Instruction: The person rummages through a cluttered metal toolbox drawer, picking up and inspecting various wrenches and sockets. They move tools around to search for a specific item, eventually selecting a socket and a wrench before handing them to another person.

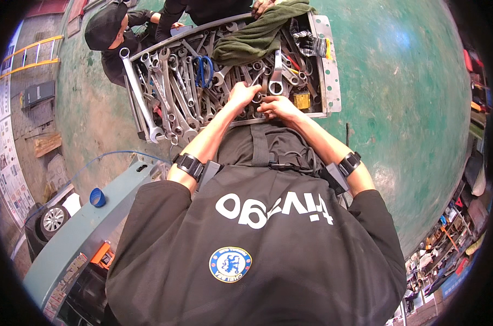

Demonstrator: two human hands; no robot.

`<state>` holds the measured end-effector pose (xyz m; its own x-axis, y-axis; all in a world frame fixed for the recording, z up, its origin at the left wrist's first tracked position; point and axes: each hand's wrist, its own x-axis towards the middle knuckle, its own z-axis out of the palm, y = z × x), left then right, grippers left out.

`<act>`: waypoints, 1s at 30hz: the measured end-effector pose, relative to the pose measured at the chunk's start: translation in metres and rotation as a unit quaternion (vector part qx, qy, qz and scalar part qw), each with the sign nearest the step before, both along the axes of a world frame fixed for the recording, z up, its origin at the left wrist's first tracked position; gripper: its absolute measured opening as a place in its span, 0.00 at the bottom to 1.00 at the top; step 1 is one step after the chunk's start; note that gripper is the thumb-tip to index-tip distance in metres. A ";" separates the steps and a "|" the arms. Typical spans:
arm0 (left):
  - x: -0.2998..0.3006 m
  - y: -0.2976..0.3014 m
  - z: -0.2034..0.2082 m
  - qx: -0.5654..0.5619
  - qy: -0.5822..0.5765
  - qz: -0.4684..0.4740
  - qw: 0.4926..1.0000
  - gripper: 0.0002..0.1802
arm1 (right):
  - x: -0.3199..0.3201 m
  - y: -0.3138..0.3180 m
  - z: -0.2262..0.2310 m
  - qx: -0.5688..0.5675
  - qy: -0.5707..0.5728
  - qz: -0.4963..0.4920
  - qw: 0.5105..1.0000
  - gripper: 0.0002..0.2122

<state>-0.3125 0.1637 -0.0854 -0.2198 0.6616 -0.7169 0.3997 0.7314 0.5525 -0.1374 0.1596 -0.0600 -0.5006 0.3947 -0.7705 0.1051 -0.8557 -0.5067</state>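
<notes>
A metal drawer-like tray full of loose wrenches lies in front of me. My left hand is closed around a slim silver wrench over the tray's near side. Close beside it, my right hand has its fingers bent and apart, near a wrench's ring end. A large ring wrench lies just beyond my right hand. To the right of that hand sits a small yellow object. Blue-handled tool grips rest among the wrenches left of centre.
A dark green cloth and a patterned work glove lie across the tray's far side. One long wrench lies along its left edge. Two people in black are beyond the tray. A blue-grey machine beam stands at my left.
</notes>
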 end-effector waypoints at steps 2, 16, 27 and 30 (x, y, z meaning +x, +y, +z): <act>0.007 -0.001 -0.003 0.004 -0.029 0.033 0.999 0.23 | 0.013 0.005 0.004 -0.006 0.016 0.020 1.000 0.25; 0.023 0.005 0.010 0.027 -0.107 0.153 0.982 0.15 | 0.071 0.017 0.001 0.249 -0.147 0.173 0.941 0.17; -0.061 -0.016 0.086 0.040 -0.081 0.108 0.990 0.14 | 0.070 0.024 -0.003 0.218 -0.133 0.158 0.954 0.14; -0.066 -0.019 0.094 0.027 -0.126 0.130 0.983 0.14 | 0.068 0.026 -0.002 0.218 -0.136 0.168 0.952 0.14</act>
<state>-0.3782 0.1446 0.0082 -0.2070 0.6446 -0.7359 0.0493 0.7581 0.6502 -0.0692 0.1859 -0.0622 -0.4599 0.5591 -0.6898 0.5136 -0.4662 -0.7203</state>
